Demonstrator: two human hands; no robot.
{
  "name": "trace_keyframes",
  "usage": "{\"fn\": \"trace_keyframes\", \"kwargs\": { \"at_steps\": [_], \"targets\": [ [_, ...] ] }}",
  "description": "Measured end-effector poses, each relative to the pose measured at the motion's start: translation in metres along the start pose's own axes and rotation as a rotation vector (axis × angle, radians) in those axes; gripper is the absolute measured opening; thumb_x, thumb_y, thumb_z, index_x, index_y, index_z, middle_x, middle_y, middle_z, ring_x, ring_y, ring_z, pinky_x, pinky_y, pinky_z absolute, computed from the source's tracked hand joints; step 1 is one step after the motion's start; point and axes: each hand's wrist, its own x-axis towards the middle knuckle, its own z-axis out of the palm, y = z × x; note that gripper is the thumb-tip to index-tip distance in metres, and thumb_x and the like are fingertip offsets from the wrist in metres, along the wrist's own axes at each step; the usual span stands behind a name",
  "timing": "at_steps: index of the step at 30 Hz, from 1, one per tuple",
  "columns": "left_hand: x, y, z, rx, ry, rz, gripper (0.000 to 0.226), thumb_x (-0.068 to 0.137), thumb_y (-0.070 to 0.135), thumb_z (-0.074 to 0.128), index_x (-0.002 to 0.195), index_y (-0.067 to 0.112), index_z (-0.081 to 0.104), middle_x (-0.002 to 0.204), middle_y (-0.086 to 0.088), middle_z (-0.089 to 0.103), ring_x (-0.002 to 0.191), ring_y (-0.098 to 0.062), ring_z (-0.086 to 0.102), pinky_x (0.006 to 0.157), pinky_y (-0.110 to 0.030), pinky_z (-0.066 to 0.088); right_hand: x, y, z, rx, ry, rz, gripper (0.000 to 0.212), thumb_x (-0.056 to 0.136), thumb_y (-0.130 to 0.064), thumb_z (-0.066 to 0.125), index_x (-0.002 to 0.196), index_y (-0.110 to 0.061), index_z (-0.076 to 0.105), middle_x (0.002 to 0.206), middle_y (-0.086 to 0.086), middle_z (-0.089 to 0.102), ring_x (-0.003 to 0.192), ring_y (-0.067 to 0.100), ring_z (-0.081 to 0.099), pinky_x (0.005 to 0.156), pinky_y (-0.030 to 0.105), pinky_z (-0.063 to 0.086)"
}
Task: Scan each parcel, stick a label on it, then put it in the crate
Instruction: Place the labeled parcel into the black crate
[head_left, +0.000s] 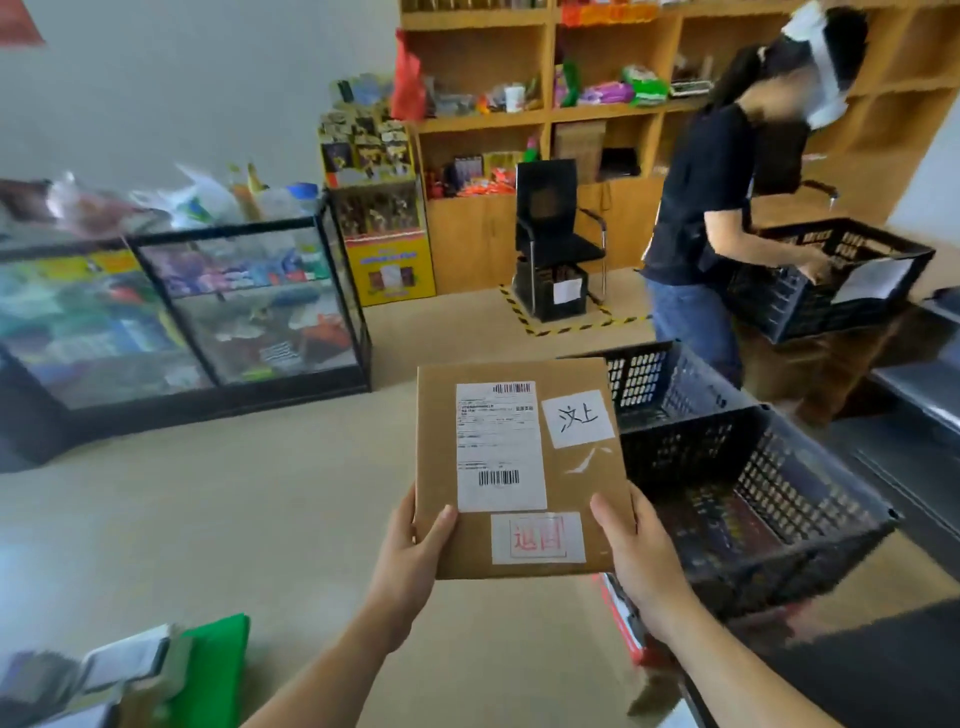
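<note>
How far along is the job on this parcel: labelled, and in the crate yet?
Done, by the look: the parcel carries a printed shipping label, a handwritten sticker and a red-stamped sticker. In hand: the left hand and right hand grip its lower corners, holding it up beside the black crate. Left: putting it in the crate. Whether it was scanned, the picture does not show.

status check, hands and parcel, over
Left hand and right hand both grip the parcel, labels on. Black crate open to the right. Nothing in the way.

flat labelled parcel (519, 467), beside black crate (753, 499)
</note>
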Motion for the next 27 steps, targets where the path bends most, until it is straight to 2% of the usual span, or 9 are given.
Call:
{"fn": "trace_keyframes", "kwargs": {
  "at_steps": [3,5,9,13,18,20,24,27],
  "targets": [
    [0.048,0.018,-0.032,-0.003,0.035,0.008,0.052,0.093,0.043,0.064,0.141,0.041,0.044,0.126,0.009,0.068,0.105,-0.008,0.070,0.076,-0.020,0.057,0.053,-0.013,0.046,0.017,-0.037,-0.011,0.029,0.101,-0.032,0.062,0.130,-0.035,0.063,0.117,-0.012,0.075,0.110,0.012,0.071,0.101,0.046,0.054],
    [0.082,0.027,-0.051,0.003,0.059,0.007,0.059,0.091,0.045,0.065,0.145,0.040,0.042,0.127,0.009,0.067,0.106,-0.009,0.070,0.079,-0.023,0.058,0.085,-0.022,0.073,0.025,-0.060,-0.013,0.029,0.101,-0.034,0.062,0.130,-0.036,0.062,0.116,-0.016,0.075,0.109,0.008,0.070,0.101,0.042,0.054],
    [0.146,0.043,-0.074,-0.001,0.099,0.012,0.057,0.091,0.043,0.065,0.144,0.037,0.043,0.130,0.004,0.065,0.104,-0.010,0.071,0.073,-0.019,0.058,0.146,-0.035,0.111,0.035,-0.118,-0.007,0.027,0.102,-0.035,0.060,0.128,-0.039,0.060,0.113,-0.023,0.074,0.105,-0.001,0.070,0.093,0.030,0.055],
    [0.219,0.056,-0.084,-0.002,0.121,0.025,0.048,0.096,0.035,0.063,0.141,0.034,0.046,0.122,0.006,0.070,0.098,-0.007,0.072,0.069,-0.016,0.057,0.224,-0.040,0.138,0.037,-0.144,-0.005,0.033,0.101,-0.039,0.061,0.134,-0.039,0.059,0.118,-0.016,0.074,0.109,0.007,0.071,0.100,0.042,0.056],
    [0.332,0.075,-0.083,0.014,0.148,0.041,0.041,0.098,0.033,0.062,0.136,0.037,0.048,0.121,0.006,0.070,0.098,-0.006,0.071,0.070,-0.016,0.057,0.339,-0.047,0.165,0.064,-0.159,-0.006,0.032,0.101,-0.038,0.062,0.132,-0.040,0.059,0.120,-0.015,0.074,0.111,0.010,0.071,0.100,0.045,0.055],
    [0.376,0.087,-0.079,0.027,0.138,0.036,0.039,0.098,0.033,0.061,0.135,0.038,0.050,0.120,0.007,0.071,0.100,-0.008,0.071,0.072,-0.019,0.058,0.385,-0.050,0.172,0.068,-0.144,0.013,0.029,0.100,-0.038,0.062,0.129,-0.041,0.059,0.119,-0.014,0.074,0.109,0.009,0.071,0.097,0.042,0.057],
    [0.468,0.109,-0.064,0.064,0.092,0.024,0.040,0.098,0.032,0.062,0.136,0.038,0.051,0.122,0.007,0.070,0.102,-0.010,0.071,0.073,-0.020,0.058,0.461,-0.060,0.175,0.096,-0.083,0.071,0.024,0.100,-0.037,0.063,0.122,-0.044,0.057,0.111,-0.019,0.075,0.100,0.003,0.072,0.085,0.028,0.056],
    [0.529,0.113,-0.040,0.089,0.024,-0.002,0.041,0.098,0.034,0.062,0.137,0.040,0.051,0.123,0.007,0.069,0.102,-0.009,0.071,0.071,-0.018,0.057,0.502,-0.056,0.162,0.099,-0.008,0.103,0.030,0.100,-0.037,0.063,0.130,-0.037,0.058,0.114,-0.016,0.075,0.104,0.007,0.073,0.096,0.040,0.057]
  ]
}}
